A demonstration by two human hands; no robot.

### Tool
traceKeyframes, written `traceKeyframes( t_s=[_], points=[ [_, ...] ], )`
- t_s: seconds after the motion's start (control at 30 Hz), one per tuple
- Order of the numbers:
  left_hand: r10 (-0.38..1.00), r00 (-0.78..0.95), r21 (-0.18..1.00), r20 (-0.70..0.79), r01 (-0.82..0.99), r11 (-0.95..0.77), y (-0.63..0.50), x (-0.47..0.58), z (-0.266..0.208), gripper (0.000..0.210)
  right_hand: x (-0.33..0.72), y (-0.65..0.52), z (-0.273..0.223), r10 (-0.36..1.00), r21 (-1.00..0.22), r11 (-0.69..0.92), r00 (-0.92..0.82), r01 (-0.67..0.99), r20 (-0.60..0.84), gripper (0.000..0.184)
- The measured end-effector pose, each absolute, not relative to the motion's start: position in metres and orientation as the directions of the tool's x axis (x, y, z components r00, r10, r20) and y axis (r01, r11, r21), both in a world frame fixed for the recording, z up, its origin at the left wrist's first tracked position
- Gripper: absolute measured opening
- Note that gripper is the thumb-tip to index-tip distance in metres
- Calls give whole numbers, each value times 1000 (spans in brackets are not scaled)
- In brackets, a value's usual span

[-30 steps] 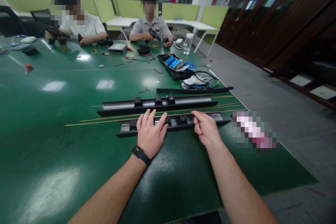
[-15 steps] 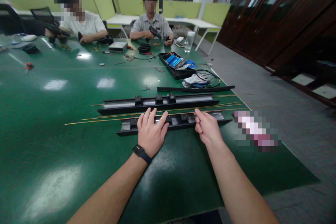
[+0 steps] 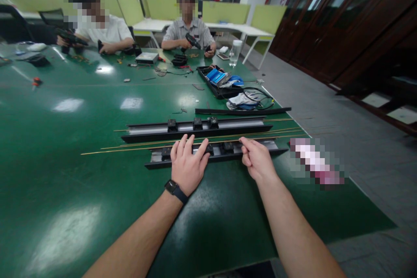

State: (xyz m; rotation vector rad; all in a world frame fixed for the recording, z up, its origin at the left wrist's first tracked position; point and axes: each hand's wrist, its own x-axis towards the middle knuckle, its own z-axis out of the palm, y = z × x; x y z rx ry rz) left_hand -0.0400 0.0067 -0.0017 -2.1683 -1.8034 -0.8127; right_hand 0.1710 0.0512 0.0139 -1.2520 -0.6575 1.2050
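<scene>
My left hand [image 3: 189,160] lies with fingers spread over the nearer black channel [image 3: 224,157], its fingertips at the thin brass-coloured rods. Dark blocks [image 3: 227,147] sit inside that channel, partly covered by my fingers. To the right, my right hand [image 3: 259,159] is closed, thumb and forefinger pinching a thin rod [image 3: 130,150] that runs lengthwise above the channel. The exact grip point is too small to make out. Behind it lies a second black channel [image 3: 195,133] with several small black blocks [image 3: 197,123] in it.
A long black strip [image 3: 243,111] lies farther back. Beyond it are gloves with cable [image 3: 244,99] and a black tray [image 3: 216,89] holding a blue packet. A blurred pink item [image 3: 317,163] lies near the right table edge. Two people with power drills [image 3: 193,41] sit across the green table [image 3: 97,182].
My right fingertips have shifted very slightly left along the channel. My left hand has stayed in place.
</scene>
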Motion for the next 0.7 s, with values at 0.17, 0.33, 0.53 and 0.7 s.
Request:
traceKeyframes(
  t_s=[0.17,0.33,0.53,0.7],
  points=[
    [842,102,184,530,955,-231,7,-40,-1,43,170,54,11,915,-939,-126,328,-321,-235,29],
    [845,102,178,524,958,-226,7,-40,-1,42,169,54,12,907,-935,-132,341,-328,-248,30],
    [840,101,185,534,955,-233,7,-39,-2,43,169,52,15,907,-942,-129,348,-309,-238,31],
    [835,95,193,542,953,-234,7,-39,-2,43,170,51,15,915,-937,-138,320,-321,-244,30]
  ],
)
